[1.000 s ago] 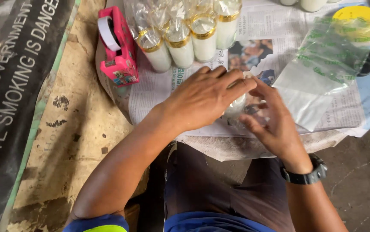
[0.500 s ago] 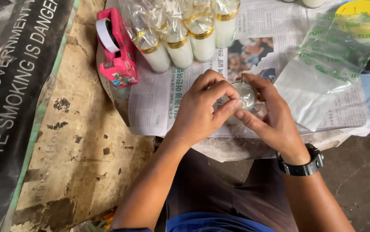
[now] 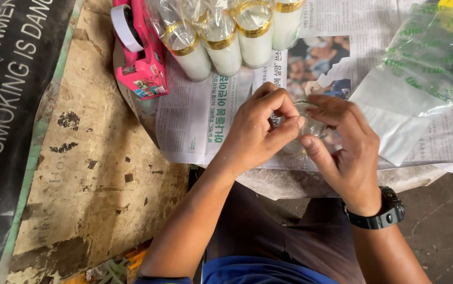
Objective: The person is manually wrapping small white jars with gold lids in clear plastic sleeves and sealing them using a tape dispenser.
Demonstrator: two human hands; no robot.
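Fingers (image 3: 281, 118) of the left hand (image 3: 255, 134) were curled in tight, tips pinched on the top edge of a small clear plastic-wrapped jar (image 3: 310, 123). Right hand (image 3: 344, 144) closed on the same jar from the other side, thumb under, index over its rim. Neither hand was open; both had hold of the jar, though how firmly I couldn't tell, since the fingers hid most of it.

Landmark: the sheet of printed newspaper (image 3: 195, 121) spread over the counter (image 3: 95, 173). The jar sat above the near edge of that paper, roughly mid-sheet, lifted or resting, couldn't tell which.

Change versus the earlier frames: a second before, the left hand lay flat and spread over the jar with the right alongside. By now both had drawn in to a fingertip pinch at the jar's top. Reads as a shift from pressing the wrap down to fine work at the neck, twisting or gathering the film. That's a judgement.

At the far edge of the newspaper: a row of white jars with gold bands in clear film (image 3: 226, 39). Far-left corner: pink tape dispenser with a white roll (image 3: 139, 52). Right side: loose clear plastic bags with green print (image 3: 421, 68). Black wristwatch (image 3: 381, 210) on the right wrist.
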